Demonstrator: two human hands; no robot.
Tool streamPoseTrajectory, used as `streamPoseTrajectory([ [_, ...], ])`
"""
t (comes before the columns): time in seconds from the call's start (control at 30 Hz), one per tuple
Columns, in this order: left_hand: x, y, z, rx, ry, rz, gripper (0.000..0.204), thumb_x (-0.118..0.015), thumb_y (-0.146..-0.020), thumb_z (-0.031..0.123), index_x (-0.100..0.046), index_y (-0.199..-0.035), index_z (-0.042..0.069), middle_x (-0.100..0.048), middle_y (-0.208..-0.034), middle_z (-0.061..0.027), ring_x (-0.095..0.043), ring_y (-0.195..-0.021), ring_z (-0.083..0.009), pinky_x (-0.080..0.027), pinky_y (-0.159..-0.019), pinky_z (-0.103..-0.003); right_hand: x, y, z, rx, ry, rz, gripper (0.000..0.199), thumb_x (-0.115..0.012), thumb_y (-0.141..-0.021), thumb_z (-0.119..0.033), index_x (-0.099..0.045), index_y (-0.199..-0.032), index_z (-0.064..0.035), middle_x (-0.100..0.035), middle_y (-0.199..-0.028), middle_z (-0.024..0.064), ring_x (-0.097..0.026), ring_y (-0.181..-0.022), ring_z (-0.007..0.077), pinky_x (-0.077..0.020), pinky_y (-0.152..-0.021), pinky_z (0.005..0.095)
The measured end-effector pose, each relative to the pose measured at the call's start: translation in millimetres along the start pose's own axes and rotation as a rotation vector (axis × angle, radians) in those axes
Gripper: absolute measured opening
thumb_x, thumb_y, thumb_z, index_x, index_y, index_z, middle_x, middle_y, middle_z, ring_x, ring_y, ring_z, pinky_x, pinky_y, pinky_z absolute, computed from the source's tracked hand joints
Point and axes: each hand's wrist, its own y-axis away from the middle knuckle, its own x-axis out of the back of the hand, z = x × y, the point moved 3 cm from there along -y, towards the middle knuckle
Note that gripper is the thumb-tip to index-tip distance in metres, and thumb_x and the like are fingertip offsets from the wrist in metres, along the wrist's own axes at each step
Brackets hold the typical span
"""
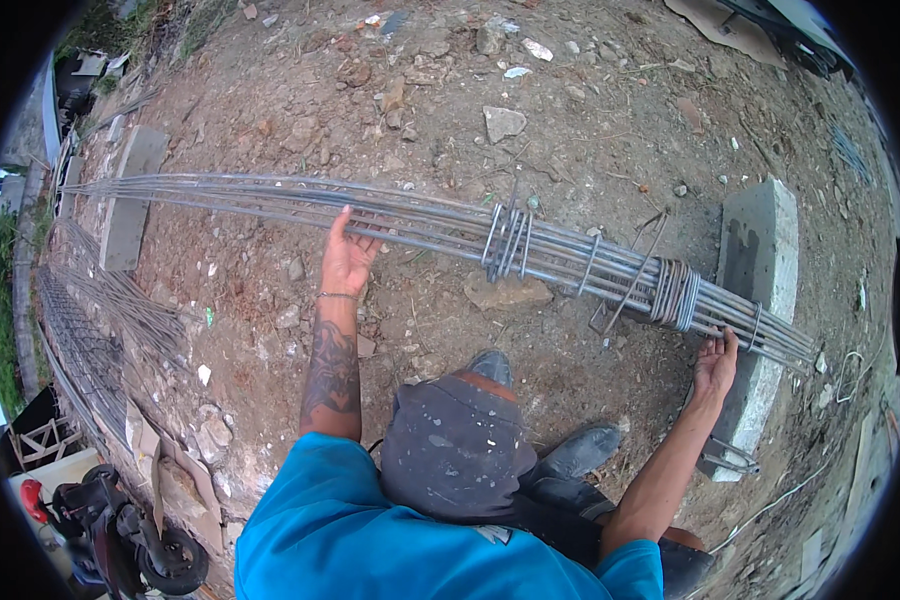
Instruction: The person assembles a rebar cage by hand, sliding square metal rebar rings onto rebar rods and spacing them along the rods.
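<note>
A long bundle of steel rebar (410,203) lies crosswise before me, its ends over two concrete blocks. My left hand (348,262) is on the near bars left of the middle, thumb up and fingers curled behind them. Toward the right end, my right hand (715,366) grips the lowest bars, fingers partly hidden. Between my hands, a loose cluster of stirrups (508,241) hangs around the bars. A tighter stack of stirrups (676,295) sits close to my right hand. One tilted stirrup (634,272) stands out from the bars between the two groups.
The left concrete block (128,225) and the right concrete block (773,235) stand on rough, stony soil. Thin steel rods (120,290) are piled at left. A motorbike (120,530) is at lower left. A short bent steel piece (730,457) lies by the right block.
</note>
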Motion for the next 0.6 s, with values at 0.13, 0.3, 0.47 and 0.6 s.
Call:
streamPoseTrajectory([
  [0.13,-26,8,-39,0.073,0.005,-0.083,0.029,-0.068,-0.083,0.021,-0.054,-0.105,0.007,-0.06,-0.1,-0.0075,-0.059,-0.094,-0.0242,-0.05,-0.085,-0.04,-10,8,-2,-0.037,-0.042,-0.022,0.022,-0.06,-0.087,-0.015,-0.055,-0.105,-0.0034,-0.059,-0.101,0.0052,-0.057,-0.087,0.0148,-0.0462,-0.067,0.0247],
  [0.3,-32,13,-54,-0.014,0.027,-0.012,0.032,-0.069,-0.083,0.017,-0.054,-0.108,0.005,-0.059,-0.1,-0.0074,-0.058,-0.092,-0.0223,-0.051,-0.085,-0.038,-28,16,-3,-0.007,-0.09,-0.073,0.024,-0.058,-0.088,-0.013,-0.054,-0.108,-0.0027,-0.058,-0.11,0.0084,-0.057,-0.098,0.0195,-0.0475,-0.081,0.0312],
  [0.47,-25,8,-52,-0.045,-0.041,-0.02,0.035,-0.069,-0.084,0.017,-0.052,-0.111,0.002,-0.057,-0.103,-0.009,-0.057,-0.094,-0.023,-0.05,-0.085,-0.037,-40,26,0,0.021,-0.09,-0.041,0.03,-0.064,-0.086,-0.012,-0.051,-0.112,-0.0045,-0.058,-0.105,0.006,-0.058,-0.097,0.0189,-0.0489,-0.079,0.0319],
  [0.6,-22,4,-51,-0.014,-0.064,-0.028,0.04,-0.068,-0.084,0.017,-0.05,-0.116,0.001,-0.055,-0.108,-0.0105,-0.056,-0.097,-0.0245,-0.05,-0.086,-0.037,-47,30,1,0.008,-0.091,0.005,0.027,-0.065,-0.085,-0.01,-0.052,-0.109,-0.0059,-0.06,-0.103,0.0056,-0.06,-0.091,0.0174,-0.0494,-0.077,0.0314],
])
